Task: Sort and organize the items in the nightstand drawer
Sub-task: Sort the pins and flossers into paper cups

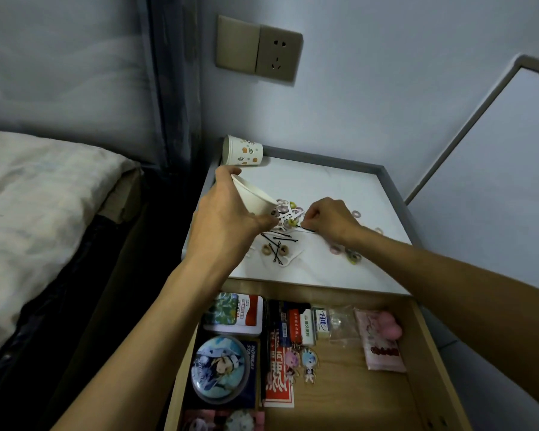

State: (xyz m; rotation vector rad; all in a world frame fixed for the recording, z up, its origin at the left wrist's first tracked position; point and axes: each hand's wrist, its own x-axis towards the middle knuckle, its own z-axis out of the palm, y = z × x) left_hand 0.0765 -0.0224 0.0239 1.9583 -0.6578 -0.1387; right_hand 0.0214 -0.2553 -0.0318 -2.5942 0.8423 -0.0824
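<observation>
A: On the nightstand top (pixel 339 181), above the open drawer (pixel 339 399): loose scatter of bobby pins (pixel 282 241), small hair rings (pixel 352 259) and white plastic picks (pixel 285 217); all feather-light, probably quick to skid on that smooth white surface.

B: Agreed; left hand (pixel 224 219) wrapped round a white paper cup (pixel 254 199), tilted low just beside the pile; thin-walled, easily crushed, so best held gently round the middle.

A: Right hand (pixel 332 217) curled, fingertips seemingly pinched on one black pin (pixel 307 229) at the pile's edge; stiff wire, slim and slippery; better taken at an end or slid toward the cup than pressed flat.

B: Rings soft and stretchy, easy to hook with a fingertip; picks tangled together, likely to come up in a clump.

A: Round about: patterned cup (pixel 242 150) lying on its side at the back left corner; inside the drawer a tin (pixel 234 312), round badge (pixel 220 368), keychains (pixel 302 362), eraser (pixel 321 321) and pink packet (pixel 380 340).

B: Only the tangle itself between pin and cup; right forearm just above a few rings, worth minding.
</observation>
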